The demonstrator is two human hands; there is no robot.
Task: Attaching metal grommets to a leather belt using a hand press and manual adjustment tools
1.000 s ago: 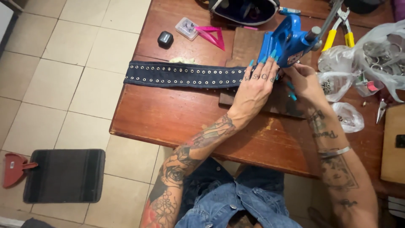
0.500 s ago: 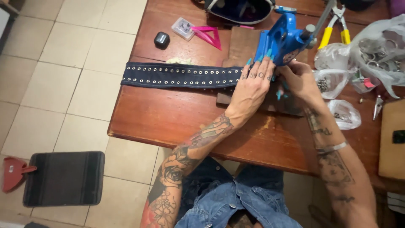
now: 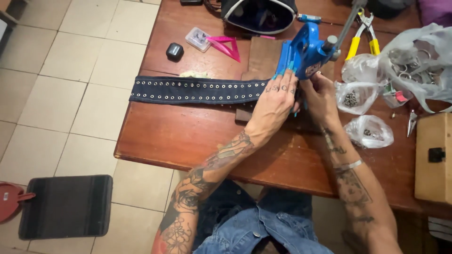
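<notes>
the studded belt is lying lengthwise across the surface, pointing left from the blue press; left hand fingers are pressing flat on it, right hand fingers are pinching it beneath the press.

A wooden table carries a studded dark belt; a blue press; yellow-handled pliers; plastic bags.

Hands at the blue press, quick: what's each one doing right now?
Left hand: flat, pressing the studded belt at the blue press.
Right hand: at the press; grip cannot be told.
</notes>
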